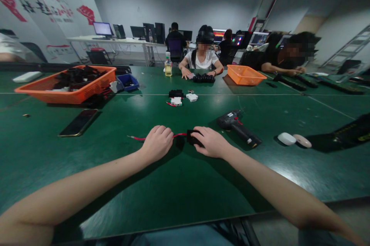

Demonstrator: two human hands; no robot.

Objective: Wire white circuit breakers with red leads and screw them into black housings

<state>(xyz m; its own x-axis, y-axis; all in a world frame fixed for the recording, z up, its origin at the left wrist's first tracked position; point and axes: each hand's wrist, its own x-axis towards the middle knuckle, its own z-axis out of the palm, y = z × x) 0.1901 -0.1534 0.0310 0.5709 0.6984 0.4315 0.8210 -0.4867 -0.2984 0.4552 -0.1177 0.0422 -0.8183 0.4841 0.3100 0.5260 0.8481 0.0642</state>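
My left hand point(157, 142) is curled into a fist on the green table point(185, 184), closed on a red wire point(179, 135) whose bare end sticks out to its left. My right hand point(210, 142) is closed on a small black block point(191, 137) at the wire's other end. The wire runs taut between the two hands. A black electric screwdriver point(238, 127) lies just right of my right hand.
A phone point(78, 122) lies at the left. An orange basket of black parts point(68, 83) and a blue bin point(128, 81) stand behind it. Small black and white parts point(177, 98) sit mid-table. Earbud case halves point(293, 139) lie right. People sit across by another orange basket point(245, 74).
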